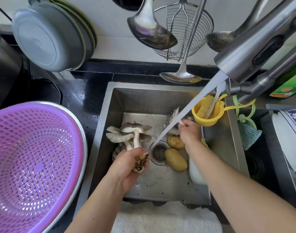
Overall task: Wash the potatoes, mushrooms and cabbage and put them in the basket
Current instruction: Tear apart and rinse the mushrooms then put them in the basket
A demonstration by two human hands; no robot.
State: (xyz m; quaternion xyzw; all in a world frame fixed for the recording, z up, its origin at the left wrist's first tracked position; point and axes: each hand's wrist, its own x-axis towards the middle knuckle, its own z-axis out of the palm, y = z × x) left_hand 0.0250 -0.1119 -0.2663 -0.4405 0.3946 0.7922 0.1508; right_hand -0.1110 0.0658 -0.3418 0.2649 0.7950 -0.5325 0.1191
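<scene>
Gripping a mushroom cluster (132,134) by its dirty root end, the left hand (127,167) has fingers curled tight round the base, caps fanned out above it over the sink (219,148). Right hand (190,132) is further back, fingers closed on a torn mushroom piece (173,120) w/ the faucet (254,54) water stream crossing just left of it. Two potatoes (175,156) lie btwn the hands, beside the drain (159,153). Cabbage (196,172) sits under the right forearm, mostly hidden. Purple basket (32,162) is left of the left hand, on the desk (83,93).
</scene>
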